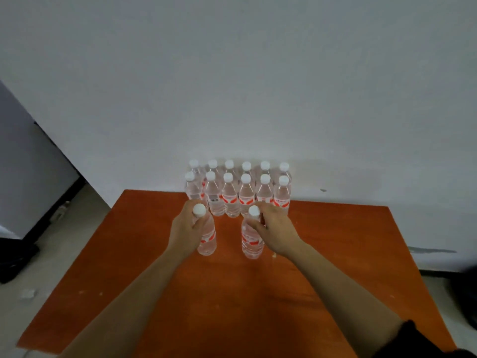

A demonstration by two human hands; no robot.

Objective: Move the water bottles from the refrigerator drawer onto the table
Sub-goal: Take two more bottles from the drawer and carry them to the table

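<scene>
The water bottles are clear plastic with white screw caps and red-and-white labels around the body. Twelve of them stand upright in two packed rows of six at the far edge of the orange-brown surface, close against the white wall. Two more stand upright in front of that block, apart from each other and nearer the middle of the surface. The left hand is wrapped around the neck and shoulder of the left bottle, which stands just in front of the block's left end. The right hand grips the upper part of the right bottle in the same way, its fingers curled behind the neck. Between these two bottles is a bare gap of surface. To the right of the block the far edge is open as far as the far right corner, and the whole near half of the surface is crossed only by the two forearms.
</scene>
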